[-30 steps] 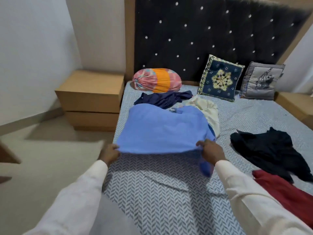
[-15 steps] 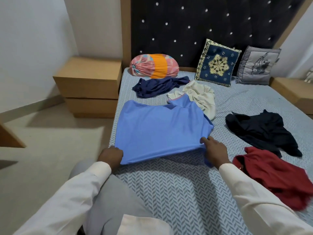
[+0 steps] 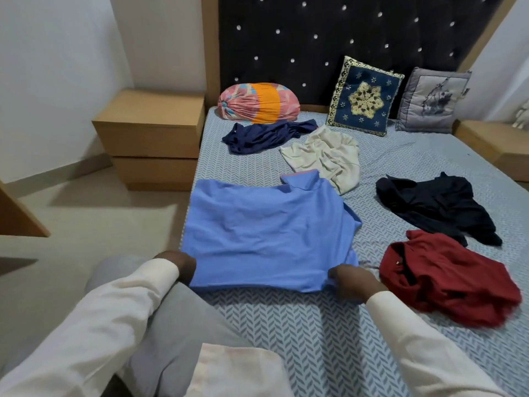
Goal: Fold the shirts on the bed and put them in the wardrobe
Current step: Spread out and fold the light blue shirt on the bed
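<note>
A: Where is the blue shirt [image 3: 266, 233]?

B: Spread flat on the left half of the bed [image 3: 286, 325], collar pointing toward the headboard [image 3: 343, 30] and bottom hem nearest the person. One sleeve is folded along its right edge.

A: And the hands?

B: The left hand [image 3: 179, 266] is at the near left corner of the hem. Its fingers are curled round the cloth and mostly hidden under it. The right hand [image 3: 353, 285] pinches the near right corner, with the fabric bunched between thumb and fingers. Both sleeves are white.

A: What about the other shirts?

B: A red shirt [image 3: 446, 276] lies crumpled just beside the right hand. A black shirt [image 3: 435, 207] sits beyond it, close to it, though I cannot tell if they touch. A cream shirt [image 3: 326, 156] lies by the blue collar, its lower edge meeting the blue one. A navy shirt [image 3: 266, 136] lies farther up, in front of a pink and orange bolster [image 3: 259, 103].

A: Anything else?

B: A navy embroidered cushion [image 3: 365, 96] and a grey cushion [image 3: 429, 103] lean on the headboard. A wooden nightstand [image 3: 151, 133] stands left of the bed.
</note>
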